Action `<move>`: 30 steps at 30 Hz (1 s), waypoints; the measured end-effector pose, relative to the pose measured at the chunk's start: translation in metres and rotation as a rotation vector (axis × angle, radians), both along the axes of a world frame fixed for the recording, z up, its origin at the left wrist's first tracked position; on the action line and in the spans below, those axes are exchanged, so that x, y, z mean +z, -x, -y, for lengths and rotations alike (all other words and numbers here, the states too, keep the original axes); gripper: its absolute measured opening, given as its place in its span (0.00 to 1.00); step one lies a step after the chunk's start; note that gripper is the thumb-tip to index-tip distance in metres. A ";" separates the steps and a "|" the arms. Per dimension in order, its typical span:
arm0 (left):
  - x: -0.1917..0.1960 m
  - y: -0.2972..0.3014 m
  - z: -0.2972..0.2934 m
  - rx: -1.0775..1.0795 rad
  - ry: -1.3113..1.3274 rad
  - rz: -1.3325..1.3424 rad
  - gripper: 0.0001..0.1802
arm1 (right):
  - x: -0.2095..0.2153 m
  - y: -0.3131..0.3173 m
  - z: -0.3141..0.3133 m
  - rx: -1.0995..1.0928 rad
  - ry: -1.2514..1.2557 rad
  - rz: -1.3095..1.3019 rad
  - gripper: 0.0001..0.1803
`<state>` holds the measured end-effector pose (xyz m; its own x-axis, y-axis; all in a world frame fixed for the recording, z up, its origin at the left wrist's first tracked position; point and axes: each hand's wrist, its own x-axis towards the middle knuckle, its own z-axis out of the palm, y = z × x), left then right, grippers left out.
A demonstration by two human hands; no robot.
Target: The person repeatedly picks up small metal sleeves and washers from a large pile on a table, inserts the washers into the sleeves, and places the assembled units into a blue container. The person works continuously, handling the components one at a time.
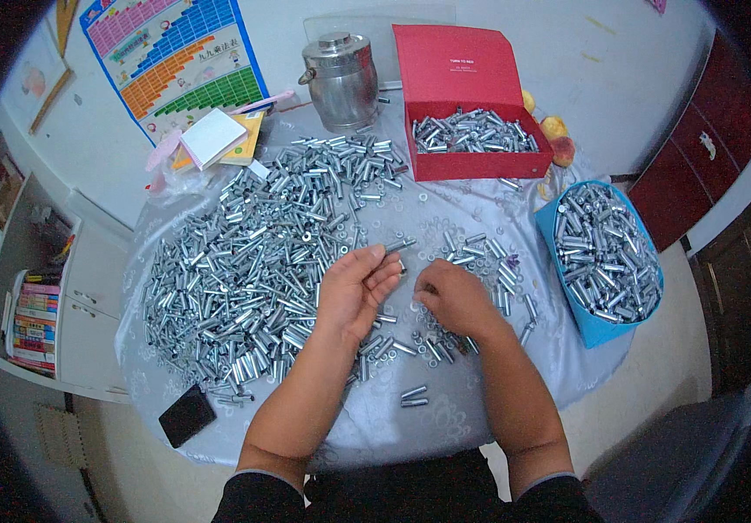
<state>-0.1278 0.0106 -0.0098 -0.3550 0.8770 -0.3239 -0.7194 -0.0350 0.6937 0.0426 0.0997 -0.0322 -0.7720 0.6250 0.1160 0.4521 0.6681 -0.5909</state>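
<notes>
The left hand (356, 288) is raised slightly over the round table (445, 418), palm turned inward, with one short metal sleeve (398, 247) pinched at its fingertips; the sleeve projects up and to the right from the fingers. The right hand (456, 298) rests knuckles-up on the tabletop just right of the left hand, fingers curled down onto small flat washers (428, 228) scattered there; whether it grips one cannot be determined. A large heap of identical silver sleeves (253, 261) covers the left half of the table, touching the left wrist area. A thinner scatter of sleeves lies beneath and around both hands. A red cardboard box (480, 157) with its lid open stands at the far edge, partly filled with sleeves. A blue bin (589, 327), also filled with sleeves, sits at the right edge. A steel lidded pot (341, 80) stands beside the red box. A black phone (187, 415) lies at the near left edge.
</notes>
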 end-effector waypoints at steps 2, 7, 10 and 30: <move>0.000 0.000 0.000 0.003 0.006 0.006 0.07 | 0.008 -0.004 -0.001 -0.094 0.228 -0.205 0.07; -0.007 -0.008 -0.002 -0.050 0.016 0.011 0.09 | 0.013 -0.007 -0.005 -0.198 0.740 -0.784 0.04; -0.004 -0.014 -0.001 -0.073 0.013 0.002 0.09 | 0.014 -0.004 -0.004 -0.264 0.831 -0.951 0.05; -0.012 -0.017 0.000 -0.125 -0.011 0.138 0.07 | 0.016 0.002 0.010 -0.220 0.281 -0.774 0.07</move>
<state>-0.1113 0.0110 -0.0220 -0.1959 0.9152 -0.3521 -0.8070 0.0536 0.5882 0.0404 0.0897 -0.0161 -0.3963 0.8363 0.3789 -0.0457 0.3943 -0.9179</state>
